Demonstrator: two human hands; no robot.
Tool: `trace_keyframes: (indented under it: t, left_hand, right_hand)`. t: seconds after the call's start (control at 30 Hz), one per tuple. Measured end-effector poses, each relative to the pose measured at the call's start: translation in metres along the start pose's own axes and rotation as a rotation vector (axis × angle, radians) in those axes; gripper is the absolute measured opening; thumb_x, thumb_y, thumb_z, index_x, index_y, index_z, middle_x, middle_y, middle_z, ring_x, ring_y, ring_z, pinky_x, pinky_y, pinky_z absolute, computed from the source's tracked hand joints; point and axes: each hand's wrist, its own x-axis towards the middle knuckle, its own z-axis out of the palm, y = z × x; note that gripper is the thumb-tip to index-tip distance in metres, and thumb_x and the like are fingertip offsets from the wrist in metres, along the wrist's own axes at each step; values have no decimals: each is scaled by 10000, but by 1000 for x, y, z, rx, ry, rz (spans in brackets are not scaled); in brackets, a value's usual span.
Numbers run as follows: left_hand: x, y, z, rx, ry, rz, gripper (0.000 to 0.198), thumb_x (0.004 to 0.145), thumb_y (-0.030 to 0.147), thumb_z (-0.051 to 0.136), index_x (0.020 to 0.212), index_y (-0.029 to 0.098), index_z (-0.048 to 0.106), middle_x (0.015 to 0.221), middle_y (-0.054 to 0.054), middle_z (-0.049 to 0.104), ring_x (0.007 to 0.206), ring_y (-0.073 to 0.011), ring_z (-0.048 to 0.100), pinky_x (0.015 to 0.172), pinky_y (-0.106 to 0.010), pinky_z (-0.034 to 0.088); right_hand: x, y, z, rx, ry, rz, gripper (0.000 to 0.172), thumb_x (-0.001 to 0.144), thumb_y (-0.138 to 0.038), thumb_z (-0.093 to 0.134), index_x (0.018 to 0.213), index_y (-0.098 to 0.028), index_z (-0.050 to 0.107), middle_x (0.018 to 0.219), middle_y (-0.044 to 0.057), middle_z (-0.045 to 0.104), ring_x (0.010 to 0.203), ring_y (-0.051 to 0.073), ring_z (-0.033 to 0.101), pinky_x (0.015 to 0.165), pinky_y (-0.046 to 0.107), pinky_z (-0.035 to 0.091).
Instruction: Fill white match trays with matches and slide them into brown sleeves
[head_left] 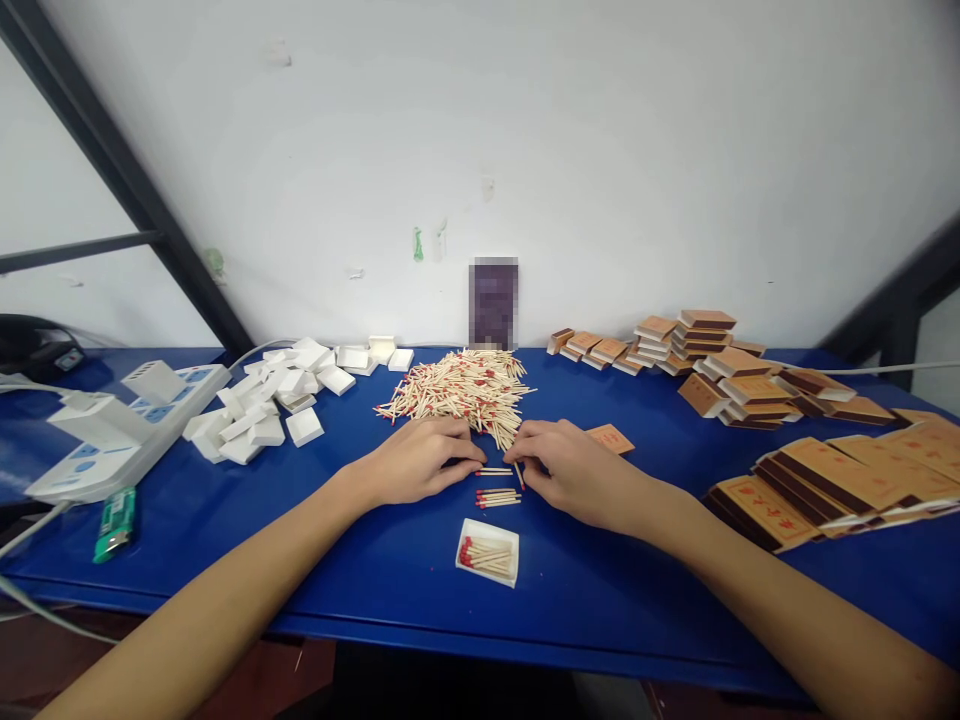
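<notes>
My left hand (431, 460) rests at the near edge of a loose pile of red-tipped matches (465, 390). Its fingers are closed, with the tips at the head end of a few matches (496, 471) lying side by side on the table; whether it grips one is hidden. Opposite it, my right hand (559, 465) is closed, a tilted match (519, 474) at its fingertips. Closer to me lies a small row of matches (499, 497), heads to the left. Below that sits a white matchbox tray (513, 572) partly filled with matches.
White empty matchbox trays (304, 427) are heaped at the left, beside a power strip (97, 470) and a green packet (115, 524). Orange matchbox sleeves (840, 480) and stacked boxes (750, 390) cover the right. One flat orange piece (611, 438) lies behind my right hand.
</notes>
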Motion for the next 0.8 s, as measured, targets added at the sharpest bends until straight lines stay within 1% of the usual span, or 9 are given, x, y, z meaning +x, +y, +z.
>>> trace_keyframes:
  t: [0.07,0.2,0.3,0.37,0.43,0.53,0.6,0.67,0.8]
  left_hand:
    - [0,0,0,3,0,2,250,990,256,467,1085,199,692,906,-44,615,816,-151,588,737,-258,444]
    - [1,1,-1,16,2,-3,251,989,261,462,1072,184,686,880,-48,621,802,-157,592,725,-263,445]
    - [1,2,0,18,13,-9,248,991,267,456,1052,178,679,886,-49,633,805,-159,600,723,-263,447]
    - [1,1,1,13,34,-40,261,998,259,429,1078,176,664,911,-53,651,831,-166,616,747,-274,459]
    - [1,-1,1,9,75,-82,281,1004,235,393,1135,177,635,978,-60,675,894,-180,633,794,-297,471]
    - [0,-4,0,10,111,-115,303,1003,212,368,1193,186,603,1062,-61,686,968,-194,638,841,-324,474]
    - [-1,-5,-2,9,97,-113,303,1001,220,372,1178,186,616,1042,-59,685,950,-193,638,833,-323,474]
    - [-1,-3,-3,0,66,-91,289,994,244,399,1131,180,646,985,-60,676,898,-184,633,801,-308,476]
    - [-1,2,-6,-12,7,-54,256,952,286,490,1092,179,676,910,-50,637,813,-167,607,736,-285,469]
  right_hand:
    - [-1,2,-1,-53,15,-9,222,896,-114,519,958,-201,713,929,44,672,864,181,603,794,333,335]
    - [-1,3,1,-90,74,-56,227,942,-168,492,863,-197,703,861,43,676,778,164,595,777,343,285]
    - [1,0,5,-68,142,-79,209,939,-169,495,867,-191,690,796,27,681,700,144,576,762,325,292]
    - [3,-4,7,-42,162,-50,197,933,-173,505,875,-190,692,718,7,672,631,131,556,746,311,311]
    - [5,-7,9,-9,153,-4,198,934,-195,508,875,-195,697,664,-6,662,588,128,546,713,295,331]
    - [4,-8,9,35,128,36,227,951,-212,471,918,-196,694,701,10,685,595,135,567,627,265,339]
    - [3,-4,6,28,133,81,241,950,-195,447,976,-187,686,729,24,696,593,139,576,584,256,333]
    - [1,1,3,-22,136,129,241,934,-170,449,996,-184,681,734,29,696,603,146,586,577,257,335]
    - [1,9,0,-122,64,109,205,903,-138,478,871,-193,673,772,33,687,682,161,607,594,261,343]
